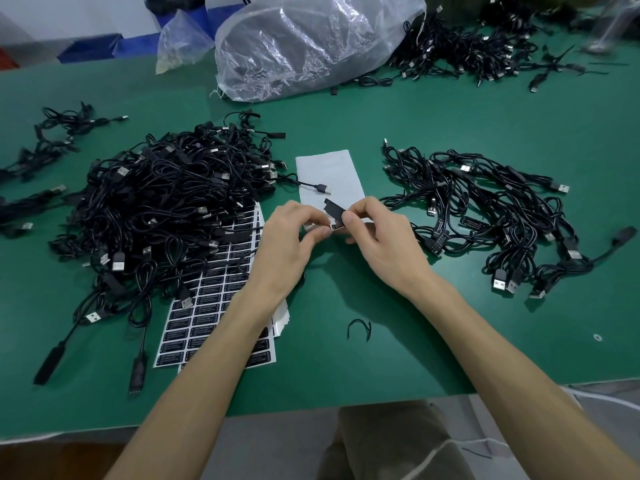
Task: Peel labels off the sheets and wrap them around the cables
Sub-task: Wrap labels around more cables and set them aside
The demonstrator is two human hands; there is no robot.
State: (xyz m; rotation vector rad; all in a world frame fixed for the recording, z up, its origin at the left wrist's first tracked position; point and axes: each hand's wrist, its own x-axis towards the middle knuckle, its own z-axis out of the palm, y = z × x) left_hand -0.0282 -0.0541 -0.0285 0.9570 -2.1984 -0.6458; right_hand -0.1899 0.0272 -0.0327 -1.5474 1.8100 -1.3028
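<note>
Nearest: bench (433, 341) edge, then a stray black tie loop (358, 329) lying alone in front of the arms. Label sheets (207, 317) sit front-left, partly under the left forearm and w/ the top rows under cables; most rows are full of black labels, so plenty of stock is left. Mid-bench, both hands meet: left grip (287, 244) pinches the small end of one cable (333, 227) btwn thumb and forefinger, and right grip (384, 244) pinches a black label (333, 210) that sticks up just above it. Looks like mid-wrap, label on but not folded shut; can't tell how much is stuck down. Just behind the hands is a white sheet (332, 168) w/ no labels visible, prob. a stripped backing, w/ a USB plug (322, 188) lying on it. Left pile (156, 209) is big and tangled, no labels seen on it, so prob. the to-do stock. Right pile (485, 209) is smaller and flatter, and some of its cables show black tags w/ white print, so prob. done ones. Judged progress: early-to-mid, with more undone than done. Far back: clear plastic bag (304, 46), and another cable heap (464, 50) at far right, status unclear.
</note>
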